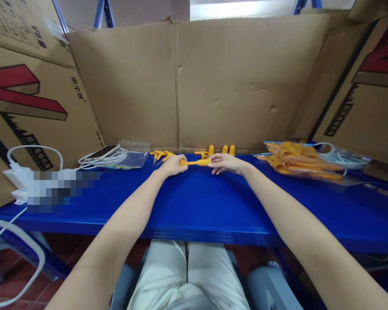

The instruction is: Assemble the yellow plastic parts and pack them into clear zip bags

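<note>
Both hands meet over the back half of the blue shelf, joined by an orange tool with a twisted shaft (192, 163) held level between them. My left hand (172, 167) is closed around its left end, which looks like a short crosswise handle. On the other side my right hand (225, 163) pinches the thicker orange sleeve end (204, 162) with thumb and fingertips. Behind my left hand lie orange T-shaped handles (158, 153) with dark metal spirals. Another orange T-shaped piece (200, 153) lies behind the held tool. Orange caps (225, 149) stand along the cardboard behind my right hand.
Cardboard walls (233, 82) enclose the blue shelf (207, 202) at back and sides. At right lies a plastic bag of orange parts (297, 159). A phone (105, 151) with white cable rests on a clear bag at left, near a white power adapter (17, 178).
</note>
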